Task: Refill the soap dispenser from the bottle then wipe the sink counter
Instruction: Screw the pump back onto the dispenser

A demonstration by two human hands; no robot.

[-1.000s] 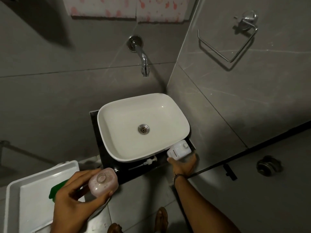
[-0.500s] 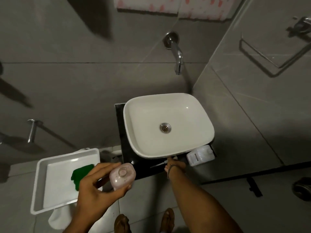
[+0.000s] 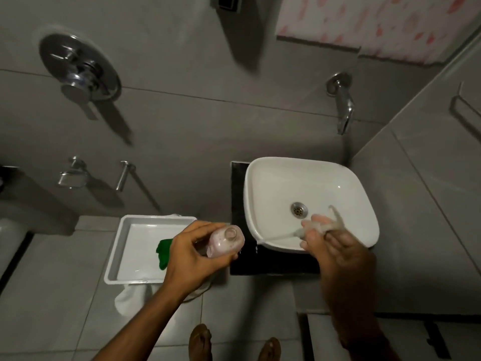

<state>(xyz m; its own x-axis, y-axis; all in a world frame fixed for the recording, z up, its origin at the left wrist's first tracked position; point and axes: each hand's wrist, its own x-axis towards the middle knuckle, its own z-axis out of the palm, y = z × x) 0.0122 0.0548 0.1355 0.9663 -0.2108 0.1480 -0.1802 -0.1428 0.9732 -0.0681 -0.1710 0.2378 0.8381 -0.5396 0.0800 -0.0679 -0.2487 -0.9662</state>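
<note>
My left hand [image 3: 192, 252] grips the pale pink soap dispenser [image 3: 225, 243], its neck open and facing up, just left of the black counter [image 3: 273, 264]. My right hand [image 3: 335, 246] holds the dispenser's pump head [image 3: 328, 225], blurred, over the front rim of the white sink [image 3: 309, 201]. The pump's thin tube [image 3: 276, 237] trails left toward the dispenser. The white refill bottle is hidden behind my right hand or out of sight. A green cloth [image 3: 164, 252] lies in a white tray [image 3: 122, 243] to the left.
A chrome tap [image 3: 342, 105] juts from the wall above the sink. A shower mixer [image 3: 78, 74] and chrome fittings [image 3: 99, 173] hang on the grey wall at left. A towel ring [image 3: 466, 113] is on the right wall. My feet [image 3: 234, 345] stand on the grey floor tiles.
My right hand left the white refill bottle, picked the pump head off the counter and lifted it over the sink's front rim. The view swung left; the dispenser stays in my left hand.
</note>
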